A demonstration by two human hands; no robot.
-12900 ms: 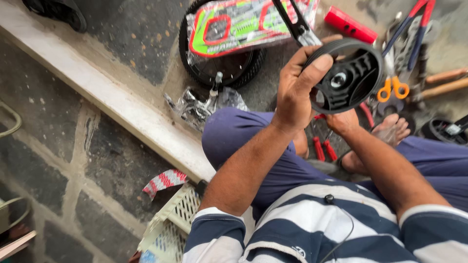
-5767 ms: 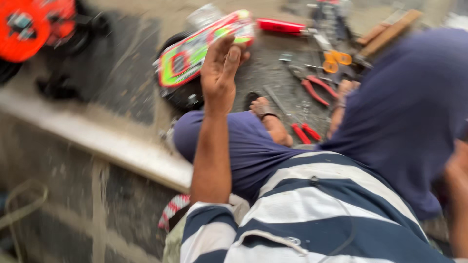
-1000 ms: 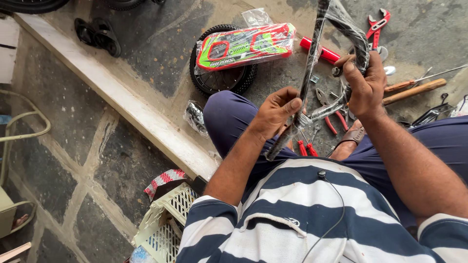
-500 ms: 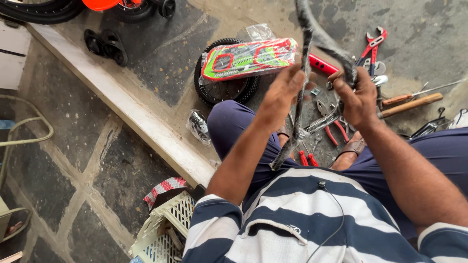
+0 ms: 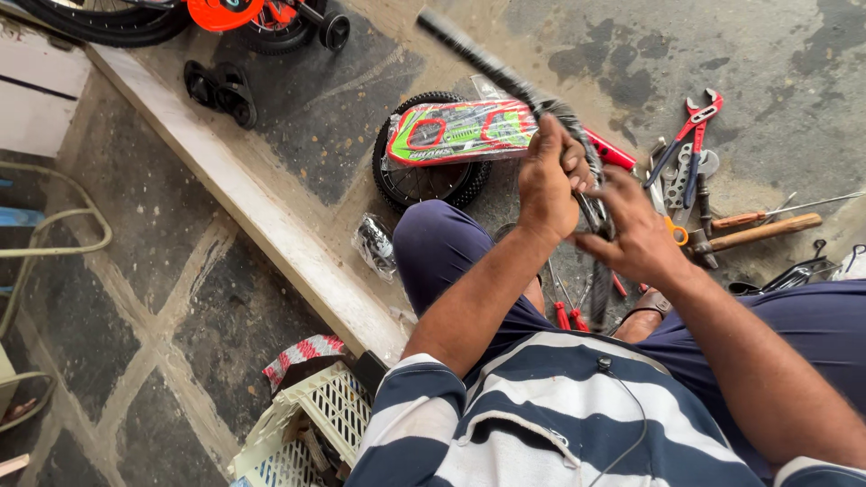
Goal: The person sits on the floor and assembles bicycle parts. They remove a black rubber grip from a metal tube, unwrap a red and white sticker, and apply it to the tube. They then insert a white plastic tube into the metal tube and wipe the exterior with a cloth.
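We hold a long dark part (image 5: 487,59) up over our knees; it is blurred, wrapped in clear plastic, and runs from the top middle down between both hands. Our left hand (image 5: 548,180) is closed around it at mid-length, fingers curled tight. Our right hand (image 5: 636,234) sits just below and beside the left, fingers bent onto the lower stretch of the same part, though the blur keeps us from telling how firmly it grips.

Below the hands, on the concrete floor (image 5: 794,54), a small wheel (image 5: 424,185) lies flat with a green and red packet (image 5: 456,133) resting across its top. A red tool (image 5: 612,151) lies just right of the packet. Further right lie red pliers (image 5: 690,122), a spanner (image 5: 678,176), a wooden-handled hammer (image 5: 762,233) and a screwdriver (image 5: 749,216), all near one another towards the floor's right edge. Red handles (image 5: 568,317) show between our legs.

A pale kerb (image 5: 244,194) crosses the floor from the top left. Beside it lies a clear bag (image 5: 373,245) of small parts. Two black wheels (image 5: 221,90) sit near the top left, under an orange bike (image 5: 244,13). A white basket (image 5: 307,424) stands at the bottom, with a red-and-white striped scrap (image 5: 302,353) by it.
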